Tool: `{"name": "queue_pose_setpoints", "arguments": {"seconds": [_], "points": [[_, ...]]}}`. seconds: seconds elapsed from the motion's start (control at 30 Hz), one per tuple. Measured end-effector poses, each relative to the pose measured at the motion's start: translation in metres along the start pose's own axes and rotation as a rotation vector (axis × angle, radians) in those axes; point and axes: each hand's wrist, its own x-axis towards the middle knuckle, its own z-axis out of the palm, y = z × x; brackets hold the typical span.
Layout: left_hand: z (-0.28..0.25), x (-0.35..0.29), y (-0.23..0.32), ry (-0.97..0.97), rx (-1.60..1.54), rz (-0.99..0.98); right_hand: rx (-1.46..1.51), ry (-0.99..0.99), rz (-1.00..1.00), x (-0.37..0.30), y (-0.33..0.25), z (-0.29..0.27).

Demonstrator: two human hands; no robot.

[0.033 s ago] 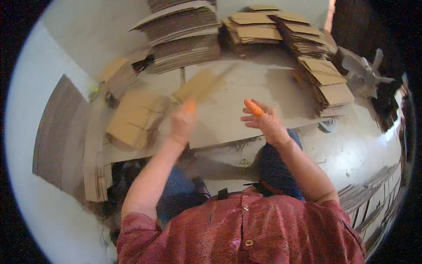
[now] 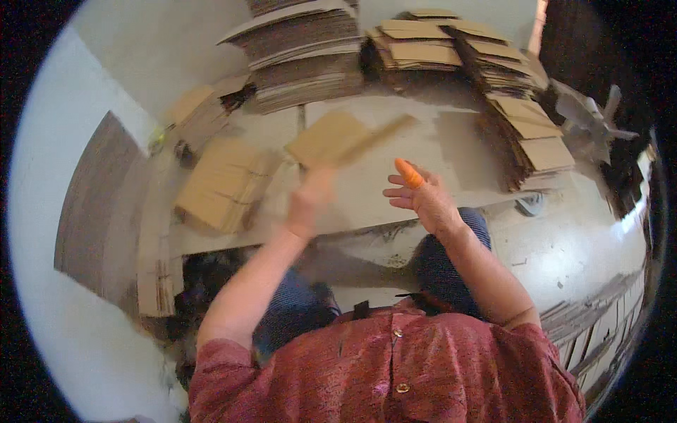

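My left hand (image 2: 310,201) is smeared by motion but appears closed on the near edge of a folded tan cardboard piece (image 2: 328,137), which sticks out ahead of it over the pale work surface. A narrow flap or strip (image 2: 381,137) slants off that piece's right side, also blurred. To the right, my right hand (image 2: 429,201) hovers with its fingers apart and nothing in it. An orange finger cover (image 2: 409,173) sits on one of its digits. Left of my left hand lies a stack of folded cardboard (image 2: 218,187).
A tall pile of flat cardboard sheets (image 2: 307,63) stands at the back. Folded cardboard stacks (image 2: 525,116) line the back right, near a grey fan (image 2: 599,116). A large cardboard sheet (image 2: 102,204) leans on the left wall. More sheets lie at the lower right.
My left hand and the cardboard piece have shifted right, and the slanting strip shows more clearly. My right hand stays nearly in place. The whole view has moved slightly.
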Motion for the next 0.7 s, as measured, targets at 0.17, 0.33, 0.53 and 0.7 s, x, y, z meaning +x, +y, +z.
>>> {"name": "queue_pose_setpoints", "arguments": {"seconds": [0.17,0.33,0.53,0.7], "points": [[-0.026,-0.028,0.047,-0.117,-0.176,0.216,0.093,0.045,-0.004,0.006,0.035,0.001],[-0.070,-0.045,-0.059,-0.204,0.602,-0.460,-0.755,0.205,-0.455,-0.023,0.022,-0.015],[-0.101,-0.049,-0.144,-0.514,0.654,-0.785,-1.199,0.033,-0.616,-0.043,0.025,-0.007],[-0.110,-0.047,-0.147,-0.377,0.483,-0.697,-1.207,0.092,-0.563,-0.042,0.017,-0.006]]}}
